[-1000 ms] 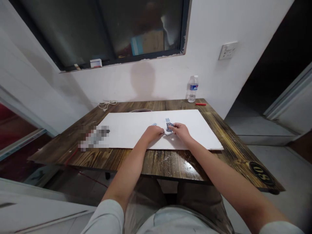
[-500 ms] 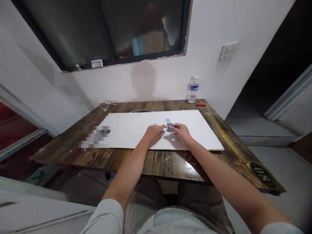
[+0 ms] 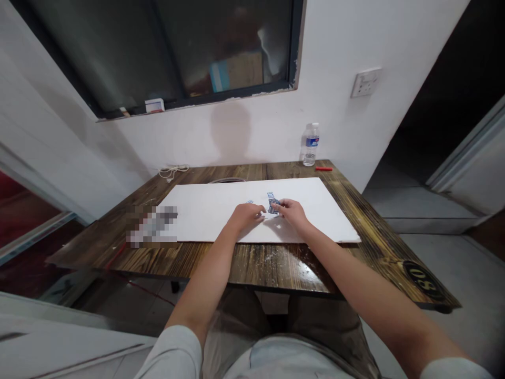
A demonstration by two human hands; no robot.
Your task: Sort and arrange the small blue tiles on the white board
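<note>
My right hand (image 3: 292, 211) is closed, its thumb and fingers pinching a small blue-and-grey patterned piece (image 3: 273, 206) just above a white board (image 3: 205, 210). What kind of piece it is, I cannot make out. Just to its left, my left hand (image 3: 248, 215) hovers low over the board with a small gap between thumb and forefinger, and nothing shows between them. Another small blue-marked item (image 3: 249, 202) peeks out behind the left hand, mostly hidden. A blue striped strip (image 3: 270, 195) shows directly behind the held piece; whether the two are joined is unclear.
The board lies on a dark wooden table (image 3: 276, 268). A water bottle (image 3: 311, 146) and a red pen-like stick (image 3: 323, 169) are at the back right, a white cord (image 3: 172, 170) at the back left. A blurred-out item (image 3: 155, 226) covers the board's left end. A round number plate (image 3: 422, 279) is at the near right corner.
My left fingertips have drawn slightly left, away from the patterned piece, and the gap between them has widened. My right hand keeps its pinch. The view has shifted a little.
</note>
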